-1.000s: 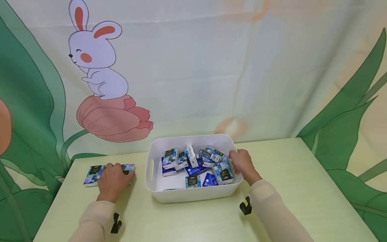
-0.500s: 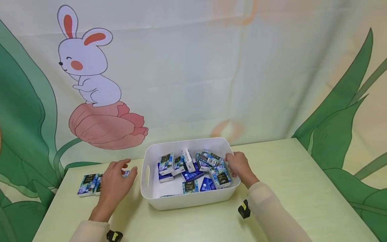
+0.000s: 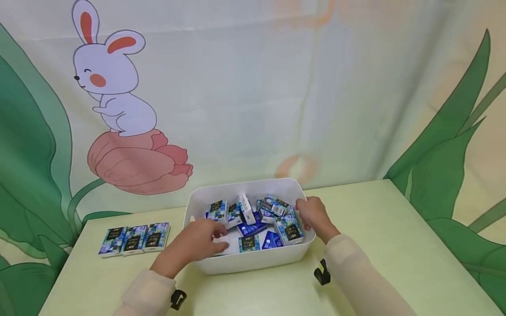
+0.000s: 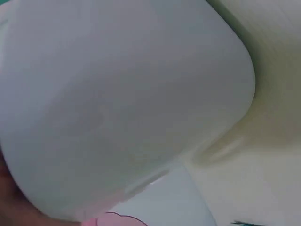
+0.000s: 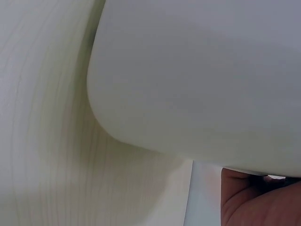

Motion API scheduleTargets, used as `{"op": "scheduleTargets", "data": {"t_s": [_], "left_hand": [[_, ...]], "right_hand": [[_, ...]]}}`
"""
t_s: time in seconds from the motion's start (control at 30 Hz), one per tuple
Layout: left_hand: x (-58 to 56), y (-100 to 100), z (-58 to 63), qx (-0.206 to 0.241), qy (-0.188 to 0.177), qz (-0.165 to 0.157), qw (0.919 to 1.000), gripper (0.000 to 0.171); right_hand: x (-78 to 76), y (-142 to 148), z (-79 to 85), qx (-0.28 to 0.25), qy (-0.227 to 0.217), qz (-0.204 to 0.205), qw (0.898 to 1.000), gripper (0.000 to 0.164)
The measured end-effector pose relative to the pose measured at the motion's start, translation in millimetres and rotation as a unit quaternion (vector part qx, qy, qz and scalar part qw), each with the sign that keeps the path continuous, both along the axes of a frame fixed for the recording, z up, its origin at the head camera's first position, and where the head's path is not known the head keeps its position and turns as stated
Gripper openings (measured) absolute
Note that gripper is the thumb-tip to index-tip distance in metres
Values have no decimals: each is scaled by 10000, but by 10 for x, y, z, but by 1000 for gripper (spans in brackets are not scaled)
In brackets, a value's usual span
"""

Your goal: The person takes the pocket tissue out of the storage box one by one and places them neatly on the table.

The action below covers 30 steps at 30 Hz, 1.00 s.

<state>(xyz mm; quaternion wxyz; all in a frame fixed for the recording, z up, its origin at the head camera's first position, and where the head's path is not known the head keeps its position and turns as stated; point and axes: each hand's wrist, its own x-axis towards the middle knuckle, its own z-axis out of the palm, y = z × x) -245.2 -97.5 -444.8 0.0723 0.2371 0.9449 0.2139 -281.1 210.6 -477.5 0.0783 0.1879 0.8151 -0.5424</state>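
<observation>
A white plastic basket (image 3: 253,261) holds several pocket tissue packs, some flowered like the front one (image 3: 249,244), others plain dark blue (image 3: 253,229). My right hand (image 3: 315,215) grips the basket's right end, fingers through its handle hole. Over the left rim reaches my left hand (image 3: 199,241), fingers apart and loosely bent above the basket's inside, nothing between them. In the left wrist view the basket wall (image 4: 127,94) covers most of that hand. Three flowered tissue packs (image 3: 135,239) lie side by side on the table at left.
The pale green table (image 3: 367,245) meets a printed cloth backdrop (image 3: 245,101) right behind the basket. A black clip-like piece (image 3: 322,273) hangs by the right sleeve, another (image 3: 178,299) by the left.
My left hand has let go of the tissue packs at left, lifted off and moved right over the basket. All three packs in the row now show. The right hand keeps its grip.
</observation>
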Motion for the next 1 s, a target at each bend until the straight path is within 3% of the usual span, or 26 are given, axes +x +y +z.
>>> {"op": "scheduleTargets", "data": {"t_s": [0.1, 0.23, 0.37, 0.53, 0.67, 0.77, 0.87, 1.0], "left_hand": [[2, 20, -30, -499, -561, -38, 9972, 30], [-4, 1, -7, -795, -887, -110, 9928, 34], [-38, 20, 54, -1013, -1176, -229, 9876, 27], [-85, 106, 58, -1044, -1557, -404, 9814, 24], [-97, 133, -3, -885, -1858, -324, 9780, 27], [-84, 119, -58, -888, -1649, -186, 9821, 27], [-67, 108, -98, -825, -1087, -1, 9906, 36], [-34, 91, -115, -382, -265, 357, 9983, 51]], "right_hand": [[30, -18, -11, -40, -21, -6, 10000, 29], [31, -39, 14, 30, 91, 29, 10000, 29], [21, -34, 80, 75, 106, 75, 9999, 31], [15, 8, 119, 180, 47, -35, 9998, 31], [6, 17, 107, 185, 18, -39, 9998, 31], [2, 4, 100, 179, 15, 3, 9998, 31], [1, -14, 84, 241, -35, 1, 9997, 32], [1, -35, 47, 227, -57, 5, 9997, 32]]}}
